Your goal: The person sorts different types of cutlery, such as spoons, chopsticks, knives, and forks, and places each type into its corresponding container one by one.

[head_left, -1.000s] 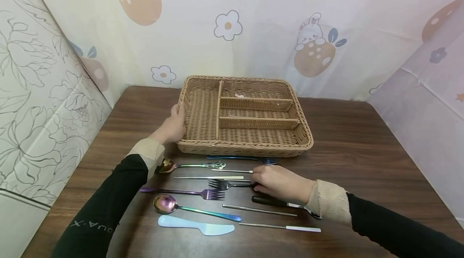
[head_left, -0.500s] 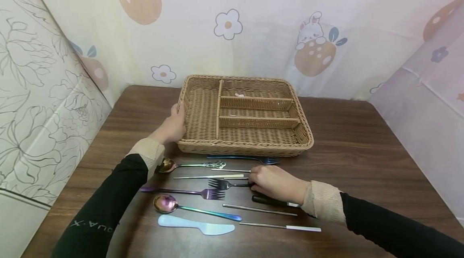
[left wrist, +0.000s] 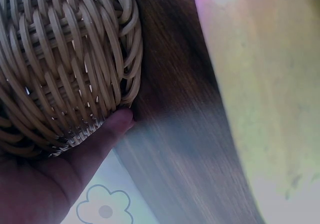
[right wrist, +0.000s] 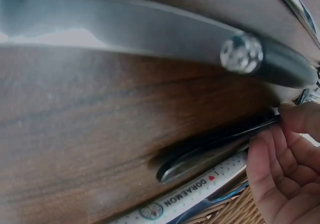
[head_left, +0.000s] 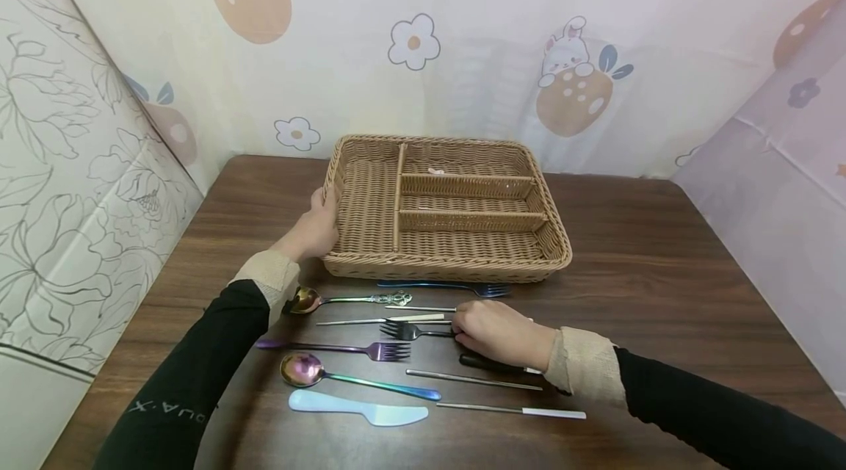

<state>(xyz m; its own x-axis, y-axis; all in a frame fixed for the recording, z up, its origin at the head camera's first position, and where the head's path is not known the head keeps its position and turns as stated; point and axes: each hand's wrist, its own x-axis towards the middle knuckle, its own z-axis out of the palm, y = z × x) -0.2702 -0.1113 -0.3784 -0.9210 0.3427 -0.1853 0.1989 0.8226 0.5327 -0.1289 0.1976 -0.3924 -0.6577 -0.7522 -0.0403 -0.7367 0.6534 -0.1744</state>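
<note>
My left hand (head_left: 316, 226) grips the left side of a divided wicker basket (head_left: 436, 259); in the left wrist view its thumb (left wrist: 107, 129) lies along the woven wall (left wrist: 65, 69). In front of the basket, my right hand (head_left: 499, 330) pinches the handle of a black fork (head_left: 403, 330). The tines point left, overlapping a pale-ended chopstick (head_left: 423, 318). From the right wrist, the dark handle (right wrist: 215, 144) runs out from between thumb and fingers. Beside it lies a white printed chopstick (right wrist: 195, 189). Just below the hand is a black-handled utensil (head_left: 485, 363) with a metal end.
A blue fork (head_left: 449, 286) lies along the basket's front, near an ornate spoon (head_left: 357, 300). Nearer me are a purple fork (head_left: 330, 347), a rainbow spoon (head_left: 370, 384), a light blue knife (head_left: 357, 408) and metal chopsticks (head_left: 472, 380). Patterned curtains (head_left: 489, 88) hang behind.
My right hand has shifted slightly left, onto the black fork's handle, and the fork's tines have moved a little toward the basket. My left hand has stayed on the basket.
</note>
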